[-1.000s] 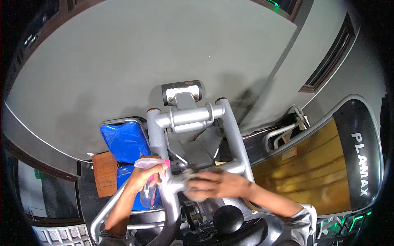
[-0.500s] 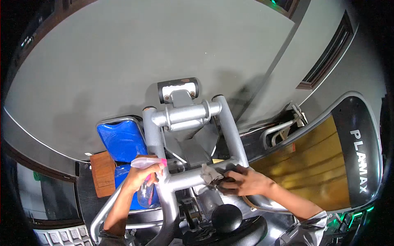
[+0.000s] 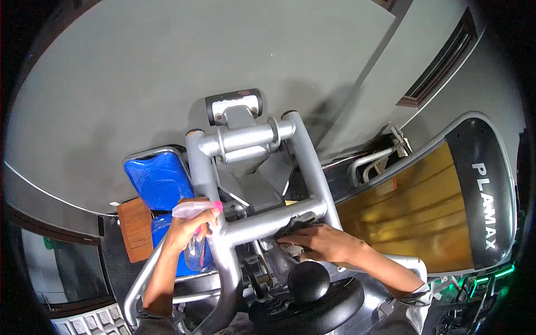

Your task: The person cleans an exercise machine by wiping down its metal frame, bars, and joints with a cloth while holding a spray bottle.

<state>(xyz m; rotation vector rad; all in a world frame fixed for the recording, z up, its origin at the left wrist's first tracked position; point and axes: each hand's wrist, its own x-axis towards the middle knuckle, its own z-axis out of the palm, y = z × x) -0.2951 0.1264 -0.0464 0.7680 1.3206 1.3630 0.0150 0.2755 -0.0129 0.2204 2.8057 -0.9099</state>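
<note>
My left hand point(image 3: 187, 228) is wrapped round the neck of a clear spray bottle point(image 3: 195, 254) with a pink and white trigger head, left of the machine's upright. Beneath my right hand point(image 3: 324, 243) is a crumpled grey cloth point(image 3: 297, 228), closed in the fingers and partly hidden by them. That cloth lies against the lower side of the silver crossbar point(image 3: 268, 220) of a gym machine frame. A round black knob point(image 3: 309, 282) sits just below the right hand, above a black padded seat point(image 3: 312, 312).
Behind the left hand stands a blue chair point(image 3: 159, 178) beside a brown wooden board point(image 3: 135, 230). To the right is a large panel marked PLAMAX point(image 3: 483, 206). A grey wall point(image 3: 167, 72) rises behind the frame.
My right hand and the cloth have shifted from the top of the crossbar to its lower side. My left hand still holds the spray bottle. The view has moved slightly.
</note>
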